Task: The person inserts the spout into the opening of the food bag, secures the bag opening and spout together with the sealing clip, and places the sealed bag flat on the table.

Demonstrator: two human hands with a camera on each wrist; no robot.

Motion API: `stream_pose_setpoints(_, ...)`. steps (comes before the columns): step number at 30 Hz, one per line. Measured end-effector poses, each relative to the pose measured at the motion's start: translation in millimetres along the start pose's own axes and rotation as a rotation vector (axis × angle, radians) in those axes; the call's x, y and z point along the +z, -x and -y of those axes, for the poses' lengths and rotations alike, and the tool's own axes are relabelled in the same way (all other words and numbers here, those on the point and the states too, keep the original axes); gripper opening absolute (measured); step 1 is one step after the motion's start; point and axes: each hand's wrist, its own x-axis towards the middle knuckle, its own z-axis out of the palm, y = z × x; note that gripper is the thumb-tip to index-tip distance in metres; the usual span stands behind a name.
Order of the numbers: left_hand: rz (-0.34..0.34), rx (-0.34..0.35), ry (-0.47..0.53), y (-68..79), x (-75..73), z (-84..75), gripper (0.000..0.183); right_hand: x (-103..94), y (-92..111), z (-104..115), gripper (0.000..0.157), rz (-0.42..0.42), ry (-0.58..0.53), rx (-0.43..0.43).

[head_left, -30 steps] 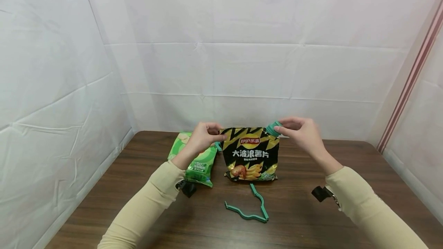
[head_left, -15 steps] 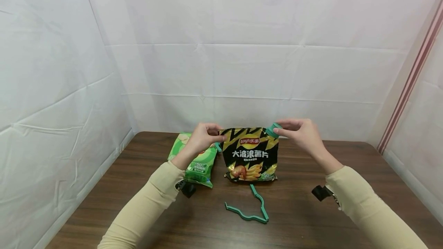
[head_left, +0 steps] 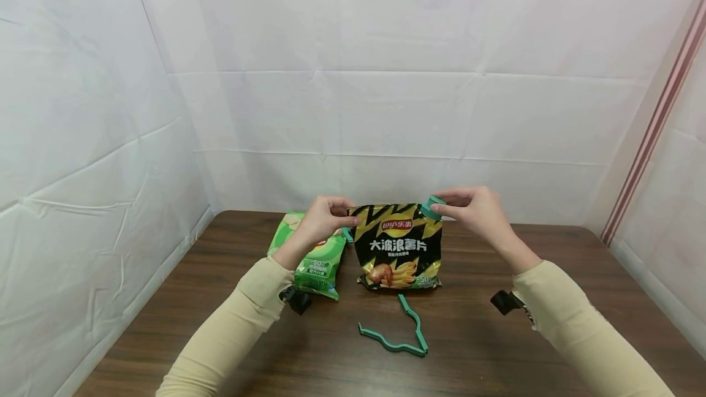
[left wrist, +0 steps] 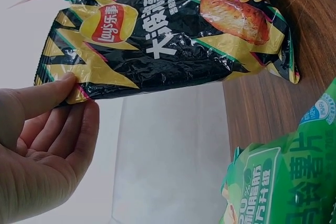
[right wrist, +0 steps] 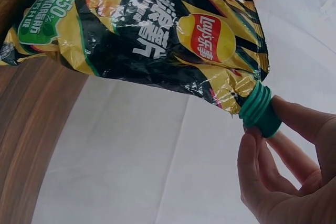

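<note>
A black and yellow bag of potato chips stands upright on the table, its lower edge at the wood. My left hand pinches the bag's upper left corner between thumb and fingers. At the opposite top corner, my right hand grips a green ribbed, threaded spout piece between thumb and fingertips. In the right wrist view the bag's crumpled corner meets the threaded end of this piece. A green hinged bag clip lies unfolded in front of the bag.
Left of the black bag, a green chip bag lies partly behind my left forearm, a teal piece at its upper right. The brown wooden table is backed by white sheeting.
My right hand has shifted slightly left with the green spout piece, and the bag's right corner has come in a little. The left hand keeps its place.
</note>
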Motion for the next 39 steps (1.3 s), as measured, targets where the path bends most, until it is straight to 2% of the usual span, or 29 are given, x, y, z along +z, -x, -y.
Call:
stream_pose_setpoints(5,0.009,-0.002,-0.003,-1.3,-1.1,0.9,0.026,1.6,-2.6,3.8,0.034,-0.041,0.031,-0.031)
stream_pose_setpoints(7,0.015,-0.004,-0.006,1.3,-1.8,-3.1,0.028,2.2,-3.2,4.7,0.033,-0.055,0.024,-0.039)
stream_pose_setpoints(13,0.020,-0.015,-0.007,1.6,-2.1,-2.3,0.030,3.3,-4.6,5.4,0.032,-0.079,0.006,-0.046)
stream_pose_setpoints(14,0.017,-0.015,-0.004,-1.1,-1.8,2.4,0.030,3.2,-4.8,5.6,0.032,-0.078,0.008,-0.047)
stream_pose_setpoints(22,0.015,-0.020,0.001,-3.1,-1.0,3.6,0.032,-1.4,-2.8,5.6,0.032,-0.048,-0.013,-0.039)
stream_pose_setpoints(30,0.020,-0.022,0.002,-4.6,-0.7,2.7,0.028,-1.9,-2.1,5.6,0.035,-0.012,0.044,-0.011)
stream_pose_setpoints(39,0.026,-0.024,-0.004,-3.2,-1.1,0.3,0.027,-4.9,-6.5,11.7,0.035,0.086,0.072,0.014)
